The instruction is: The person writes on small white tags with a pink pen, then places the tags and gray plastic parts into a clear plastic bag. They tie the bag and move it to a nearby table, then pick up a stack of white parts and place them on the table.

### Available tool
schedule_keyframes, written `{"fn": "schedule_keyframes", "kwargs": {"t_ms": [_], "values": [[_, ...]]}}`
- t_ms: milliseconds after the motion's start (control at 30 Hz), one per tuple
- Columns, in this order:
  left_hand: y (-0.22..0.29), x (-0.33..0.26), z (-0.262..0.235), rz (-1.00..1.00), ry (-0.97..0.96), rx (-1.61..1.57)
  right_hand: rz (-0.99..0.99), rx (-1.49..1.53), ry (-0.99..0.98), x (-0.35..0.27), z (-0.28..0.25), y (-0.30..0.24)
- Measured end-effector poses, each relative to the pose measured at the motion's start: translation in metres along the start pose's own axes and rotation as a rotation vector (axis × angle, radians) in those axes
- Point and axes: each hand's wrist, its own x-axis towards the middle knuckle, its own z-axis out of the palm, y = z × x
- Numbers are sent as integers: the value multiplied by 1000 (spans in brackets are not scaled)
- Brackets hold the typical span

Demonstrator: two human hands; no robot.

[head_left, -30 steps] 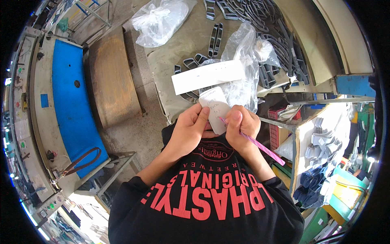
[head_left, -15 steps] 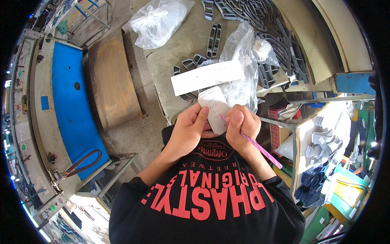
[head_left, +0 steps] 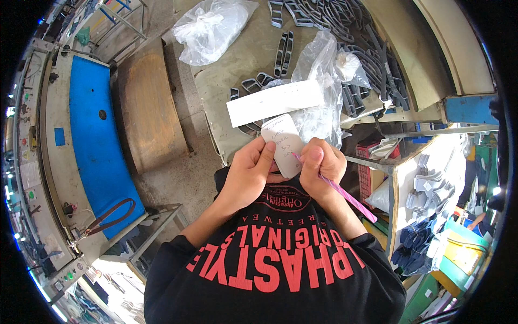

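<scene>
The white card [head_left: 284, 144] is clamped by the left hand [head_left: 249, 166], with the thumb laid on its front and fingers curled behind. The striped pink pen [head_left: 352, 202] is gripped by the right hand [head_left: 324, 166], closed nearly to a fist; its tip is held at the card's face, toward four o'clock from the middle. A paper strip [head_left: 274, 102] is seen at twelve o'clock from the card, a clear plastic bag [head_left: 319, 63] at one.
</scene>
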Motion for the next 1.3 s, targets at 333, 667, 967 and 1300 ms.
{"fn": "schedule_keyframes", "kwargs": {"t_ms": [333,667,967,1300], "values": [[1,-2,-1,2,2,0,13,80,82,0,3,-2],[-1,-1,-1,-18,0,-10,53,44,38,-3,1,0],[-7,3,0,-48,12,-24,-4,29,17,-5,-5,-3],[-14,9,-5,-50,-13,-39,-27,27,-42,-7,-5,1]]}}
